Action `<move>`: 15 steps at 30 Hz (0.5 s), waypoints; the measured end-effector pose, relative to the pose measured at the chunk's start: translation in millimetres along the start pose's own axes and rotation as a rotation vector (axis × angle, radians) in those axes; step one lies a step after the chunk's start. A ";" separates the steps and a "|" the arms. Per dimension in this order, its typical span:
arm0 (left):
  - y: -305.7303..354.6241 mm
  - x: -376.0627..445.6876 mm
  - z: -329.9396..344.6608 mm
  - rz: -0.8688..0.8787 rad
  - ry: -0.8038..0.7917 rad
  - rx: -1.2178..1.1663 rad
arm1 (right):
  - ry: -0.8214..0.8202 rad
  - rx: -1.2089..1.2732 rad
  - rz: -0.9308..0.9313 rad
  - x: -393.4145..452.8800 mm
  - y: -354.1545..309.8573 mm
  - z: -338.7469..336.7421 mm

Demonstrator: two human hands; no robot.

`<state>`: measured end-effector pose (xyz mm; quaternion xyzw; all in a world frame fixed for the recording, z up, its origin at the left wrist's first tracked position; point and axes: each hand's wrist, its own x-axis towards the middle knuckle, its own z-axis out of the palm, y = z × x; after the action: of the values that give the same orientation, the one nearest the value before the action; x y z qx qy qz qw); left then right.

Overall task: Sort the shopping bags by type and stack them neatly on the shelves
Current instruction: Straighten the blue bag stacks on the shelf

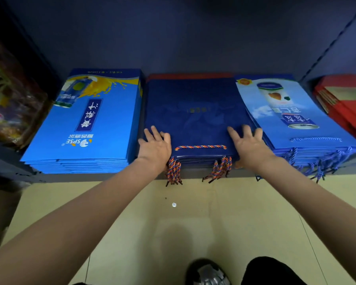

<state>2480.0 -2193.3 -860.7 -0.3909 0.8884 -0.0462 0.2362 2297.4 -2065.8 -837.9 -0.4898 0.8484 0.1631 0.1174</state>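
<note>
With fingers spread flat and grasping nothing, the left hand (155,148) and right hand (248,146) are pressing the navy bag stack (195,112); I judge even pushing toward 12 o'clock is best for squaring it.

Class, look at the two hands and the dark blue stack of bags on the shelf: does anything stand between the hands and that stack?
Nothing visible does. The left hand and the right hand already lie flat on top of the dark blue stack, near its front corners, with fingers spread.
</note>
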 end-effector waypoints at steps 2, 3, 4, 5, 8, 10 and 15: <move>-9.7 1.9 -5.1 0.015 -0.025 0.041 | 0.049 -0.043 -0.005 3.5 -3.5 8.5; -14.2 2.1 -7.6 0.013 -0.033 0.056 | 0.050 -0.014 -0.011 5.4 -4.0 9.8; -17.5 2.4 -9.7 0.012 -0.038 0.068 | 0.037 0.031 -0.018 7.5 -3.1 9.3; -19.8 2.6 -11.2 0.015 -0.040 0.076 | 0.019 0.084 -0.024 9.7 -1.5 7.5; -22.9 -0.5 -12.2 0.023 -0.057 0.059 | -0.006 0.198 -0.040 13.6 2.2 4.7; -23.5 -1.9 -10.5 0.009 -0.045 0.033 | -0.008 0.247 -0.044 15.7 4.1 6.0; -28.2 -3.9 -11.6 -0.053 -0.089 -0.074 | -0.092 0.295 -0.062 20.9 11.3 4.4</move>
<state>2495.9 -2211.1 -841.5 -0.4245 0.8674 -0.0023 0.2598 2277.5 -2075.4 -847.7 -0.4852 0.8414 0.0550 0.2317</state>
